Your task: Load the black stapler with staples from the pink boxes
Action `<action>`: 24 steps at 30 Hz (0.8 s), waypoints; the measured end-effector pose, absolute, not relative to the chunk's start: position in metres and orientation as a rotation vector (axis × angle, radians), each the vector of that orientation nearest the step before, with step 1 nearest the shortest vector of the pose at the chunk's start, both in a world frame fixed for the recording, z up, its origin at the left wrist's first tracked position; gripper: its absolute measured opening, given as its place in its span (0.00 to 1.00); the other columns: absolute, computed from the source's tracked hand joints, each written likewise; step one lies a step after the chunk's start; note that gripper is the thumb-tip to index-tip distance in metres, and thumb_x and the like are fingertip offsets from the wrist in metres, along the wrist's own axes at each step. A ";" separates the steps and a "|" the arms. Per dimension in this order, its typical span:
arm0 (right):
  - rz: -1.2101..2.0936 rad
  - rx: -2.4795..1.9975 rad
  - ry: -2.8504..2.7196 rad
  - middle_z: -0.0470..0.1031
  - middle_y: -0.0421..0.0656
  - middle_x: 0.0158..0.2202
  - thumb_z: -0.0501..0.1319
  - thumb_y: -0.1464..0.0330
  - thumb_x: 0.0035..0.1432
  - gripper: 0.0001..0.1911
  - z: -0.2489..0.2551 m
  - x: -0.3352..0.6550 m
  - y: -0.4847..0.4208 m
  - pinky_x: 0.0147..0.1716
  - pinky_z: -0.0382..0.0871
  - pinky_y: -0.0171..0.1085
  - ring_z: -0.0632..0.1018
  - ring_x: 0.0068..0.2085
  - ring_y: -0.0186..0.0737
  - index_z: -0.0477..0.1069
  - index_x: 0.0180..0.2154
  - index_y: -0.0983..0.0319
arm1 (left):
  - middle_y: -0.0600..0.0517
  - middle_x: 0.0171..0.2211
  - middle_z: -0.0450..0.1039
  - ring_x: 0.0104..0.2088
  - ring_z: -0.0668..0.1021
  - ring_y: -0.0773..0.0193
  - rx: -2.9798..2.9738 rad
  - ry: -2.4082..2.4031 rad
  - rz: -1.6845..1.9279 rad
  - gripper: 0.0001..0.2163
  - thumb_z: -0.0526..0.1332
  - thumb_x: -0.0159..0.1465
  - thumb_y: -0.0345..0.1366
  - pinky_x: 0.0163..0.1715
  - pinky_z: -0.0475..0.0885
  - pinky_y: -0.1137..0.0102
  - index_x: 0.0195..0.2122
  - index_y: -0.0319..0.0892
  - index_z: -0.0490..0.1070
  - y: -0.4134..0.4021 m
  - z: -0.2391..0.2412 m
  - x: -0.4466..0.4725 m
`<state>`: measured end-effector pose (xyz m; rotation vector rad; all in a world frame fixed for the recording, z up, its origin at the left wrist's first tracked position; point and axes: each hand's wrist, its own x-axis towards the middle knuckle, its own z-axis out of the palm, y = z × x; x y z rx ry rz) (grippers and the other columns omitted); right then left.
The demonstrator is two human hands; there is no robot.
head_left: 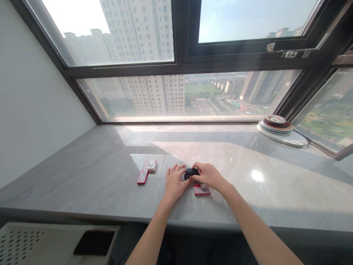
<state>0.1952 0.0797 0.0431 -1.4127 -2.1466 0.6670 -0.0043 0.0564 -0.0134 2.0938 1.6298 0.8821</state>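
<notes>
Close to the counter's front, my right hand [207, 175] grips a small black stapler-like object [192, 172] between thumb and fingers. At its left end is my left hand [175, 181], thumb and index finger closed against it while the other fingers are stretched out over the counter. Part of the object is hidden by my fingers, so its exact kind is unclear. Just below my right hand lies a flat red and white packet [201, 190]. To the left of my hands, a long red and white box [142, 176] lies beside a small white box [152, 165].
The grey counter [91, 173] runs along a large window. A stack of plates [281, 131] stands in its far right corner. Below the front edge at left is a white perforated surface [55, 239] with a dark rectangle [94, 243] on it.
</notes>
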 end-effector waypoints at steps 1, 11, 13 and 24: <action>0.664 -1.411 -2.171 0.70 0.35 0.24 0.67 0.63 0.54 0.11 0.045 0.196 0.079 0.29 0.55 0.32 0.69 0.28 0.34 0.79 0.40 0.57 | 0.54 0.64 0.69 0.71 0.59 0.48 2.095 1.630 0.884 0.13 0.69 0.63 0.47 0.71 0.42 0.46 0.47 0.54 0.76 0.056 -0.012 -0.005; 0.887 -1.636 -1.818 0.63 0.33 0.23 0.66 0.48 0.55 0.22 0.031 0.241 0.078 0.26 0.56 0.33 0.66 0.26 0.34 0.77 0.41 0.60 | 0.59 0.63 0.68 0.64 0.68 0.57 2.400 1.006 0.745 0.32 0.50 0.56 0.18 0.69 0.57 0.55 0.53 0.59 0.75 0.013 0.032 0.022; 0.993 -1.609 -1.685 0.60 0.32 0.21 0.64 0.45 0.56 0.28 0.020 0.247 0.073 0.25 0.57 0.33 0.64 0.24 0.33 0.77 0.44 0.62 | 0.61 0.64 0.68 0.65 0.67 0.56 2.453 0.965 0.644 0.33 0.51 0.55 0.19 0.71 0.53 0.54 0.53 0.60 0.76 0.008 0.034 0.021; 1.165 -1.472 -1.376 0.66 0.33 0.24 0.59 0.44 0.62 0.32 -0.014 0.216 0.027 0.16 0.63 0.34 0.70 0.17 0.33 0.74 0.56 0.60 | 0.51 0.57 0.73 0.58 0.70 0.49 2.234 1.350 0.597 0.31 0.66 0.61 0.40 0.62 0.66 0.57 0.66 0.60 0.66 0.018 0.033 -0.041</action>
